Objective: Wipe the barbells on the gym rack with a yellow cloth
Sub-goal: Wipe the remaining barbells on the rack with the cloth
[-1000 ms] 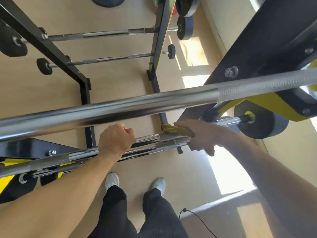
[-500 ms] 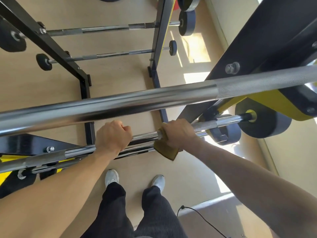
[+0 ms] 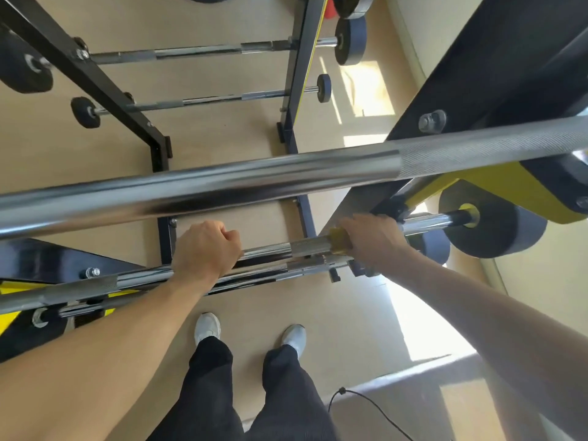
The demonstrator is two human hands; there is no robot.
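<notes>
White sneakers [image 3: 207, 326] at six o'clock, left hand [image 3: 205, 251] fisted round the lower barbell [image 3: 270, 251] at centre, right hand [image 3: 372, 238] at three o'clock clamping the yellow cloth [image 3: 338, 240] around it, thick chrome barbell [image 3: 222, 186] above, black rack [image 3: 302, 74] toward twelve o'clock.

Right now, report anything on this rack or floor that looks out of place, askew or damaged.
Nothing looks damaged or askew. The barbells sit level across the rack; the right hand grips the yellow cloth around one bar while the left hand holds it. Only oddity: a loose black cable trails on the floor beside the feet.
</notes>
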